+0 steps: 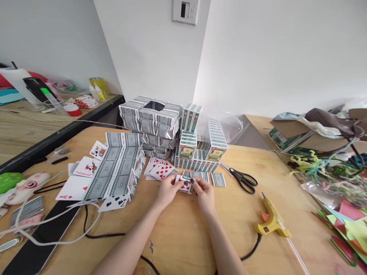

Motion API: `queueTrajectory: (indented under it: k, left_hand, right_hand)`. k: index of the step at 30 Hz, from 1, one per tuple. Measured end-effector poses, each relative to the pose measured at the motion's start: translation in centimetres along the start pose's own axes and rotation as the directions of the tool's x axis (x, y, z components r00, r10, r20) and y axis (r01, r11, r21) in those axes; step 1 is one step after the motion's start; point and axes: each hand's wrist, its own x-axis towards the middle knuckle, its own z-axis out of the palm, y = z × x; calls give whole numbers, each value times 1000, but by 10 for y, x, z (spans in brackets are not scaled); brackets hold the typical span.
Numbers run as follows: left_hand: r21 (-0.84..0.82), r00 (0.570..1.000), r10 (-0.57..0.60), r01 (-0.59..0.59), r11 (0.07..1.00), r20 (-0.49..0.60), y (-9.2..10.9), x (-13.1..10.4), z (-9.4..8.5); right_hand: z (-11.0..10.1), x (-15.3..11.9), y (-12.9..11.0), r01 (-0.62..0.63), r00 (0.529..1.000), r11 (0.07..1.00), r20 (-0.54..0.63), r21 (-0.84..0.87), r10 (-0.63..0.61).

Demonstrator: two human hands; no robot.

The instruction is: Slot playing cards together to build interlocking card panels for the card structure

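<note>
Over a pale wooden tabletop [186,229], the left hand [167,192] and right hand [205,195] have fingers clamped on a red-suited playing card [182,188]; just beyond lie face-down cards [203,175], then stacked green playing-card boxes [188,151], then a white wall [243,57].

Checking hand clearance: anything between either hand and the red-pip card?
Nothing visible. The left hand and right hand both touch the red-pip card. Face-down cards lie just beyond; the yellow glue gun sits well right.
</note>
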Motion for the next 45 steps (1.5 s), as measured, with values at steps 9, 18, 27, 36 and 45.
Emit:
queueTrajectory:
  k: [9,18,27,36,45]
  left_hand:
    - [-169,999,22,-30,985,-48,7,-1,-1]
    - [282,956,242,-189,941,-167,4,-10,4]
    - [253,952,229,-175,952,-204,9,-10,3]
    - [229,962,213,-171,958,-172,8,-12,5]
    - [169,967,170,-139,976,-189,4,-13,5]
  right_hand:
    - [11,-4,3,-91,996,971,7,221,92]
    - [18,-11,-1,-271,921,927,351,258,171]
    - [21,-14,-3,-210,920,953,374,220,117]
    - [31,-18,4,-140,981,964,165,228,103]
    - [32,-21,3,-184,977,962,143,202,157]
